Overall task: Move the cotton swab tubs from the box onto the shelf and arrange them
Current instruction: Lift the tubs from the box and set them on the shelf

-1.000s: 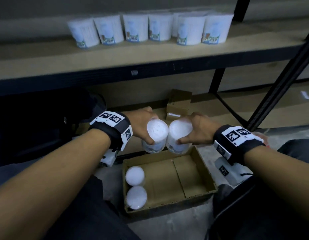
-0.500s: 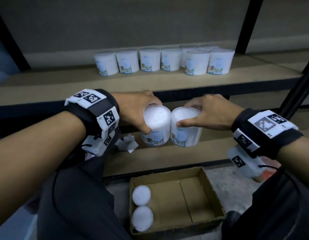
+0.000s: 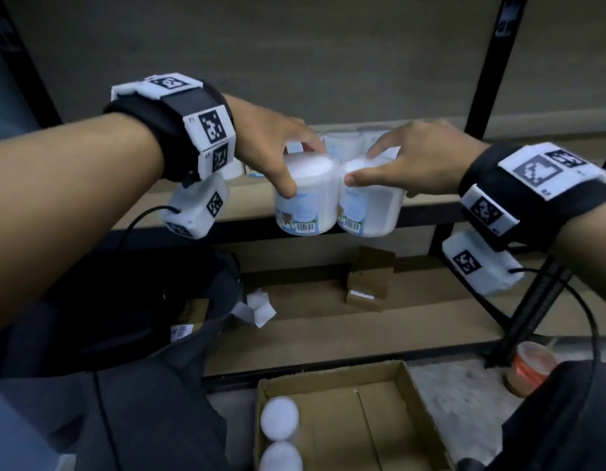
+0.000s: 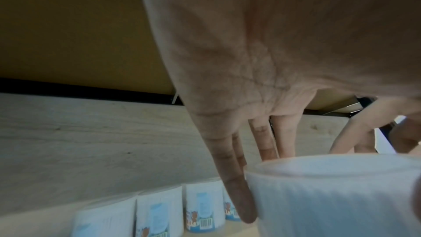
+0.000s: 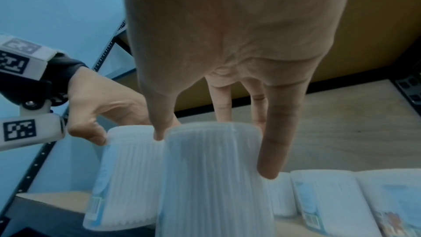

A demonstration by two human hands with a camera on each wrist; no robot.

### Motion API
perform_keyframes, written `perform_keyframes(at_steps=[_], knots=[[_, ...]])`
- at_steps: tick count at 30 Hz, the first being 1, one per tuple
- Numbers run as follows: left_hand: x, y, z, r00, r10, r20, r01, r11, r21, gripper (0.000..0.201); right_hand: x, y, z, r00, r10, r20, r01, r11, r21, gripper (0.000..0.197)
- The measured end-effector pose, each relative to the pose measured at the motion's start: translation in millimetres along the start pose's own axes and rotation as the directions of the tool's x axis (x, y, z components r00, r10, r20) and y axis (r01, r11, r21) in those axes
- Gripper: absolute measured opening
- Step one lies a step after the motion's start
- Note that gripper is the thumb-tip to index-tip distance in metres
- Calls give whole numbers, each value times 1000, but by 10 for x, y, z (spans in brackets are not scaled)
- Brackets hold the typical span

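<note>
My left hand grips one white cotton swab tub from above by its top rim, thumb in front and fingers behind. My right hand holds a second tub the same way. Both tubs touch side by side, level with the front edge of the wooden shelf. Behind them a row of tubs stands at the back of the shelf, also in the left wrist view and the right wrist view. The cardboard box on the floor keeps two tubs along its left side.
Black shelf uprights stand right of the hands. On the lower shelf lie small cardboard boxes, crumpled white paper and a dark bag. An orange-lidded jar sits on the floor at right.
Both hands have lifted their tubs from just above the box up to the shelf's front edge, keeping the tubs side by side. The head view has tilted up.
</note>
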State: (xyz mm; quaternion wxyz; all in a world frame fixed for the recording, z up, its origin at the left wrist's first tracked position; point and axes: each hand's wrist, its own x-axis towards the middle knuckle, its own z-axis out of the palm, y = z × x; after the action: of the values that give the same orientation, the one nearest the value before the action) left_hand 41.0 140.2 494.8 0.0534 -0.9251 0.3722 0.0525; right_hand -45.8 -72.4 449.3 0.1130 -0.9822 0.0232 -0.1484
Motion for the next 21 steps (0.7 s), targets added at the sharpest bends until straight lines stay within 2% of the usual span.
perform_keyframes(at_steps=[5, 8, 14, 21], knots=[[241, -88, -77, 999, -27, 42, 28, 999, -39, 80, 284, 24, 17, 999, 43, -3, -43, 999, -22, 79], [388, -170, -63, 999, -40, 32, 41, 998, -53, 75, 395, 30, 46, 998, 52, 30, -51, 998, -23, 76], [598, -305, -45, 995, -64, 73, 69, 996, -63, 78, 514, 29, 87, 998, -10, 60, 17, 993, -116, 69], [804, -370, 14, 993, -76, 87, 81, 995, -51, 78, 605, 3, 168, 996, -30, 80, 48, 971, -234, 73]])
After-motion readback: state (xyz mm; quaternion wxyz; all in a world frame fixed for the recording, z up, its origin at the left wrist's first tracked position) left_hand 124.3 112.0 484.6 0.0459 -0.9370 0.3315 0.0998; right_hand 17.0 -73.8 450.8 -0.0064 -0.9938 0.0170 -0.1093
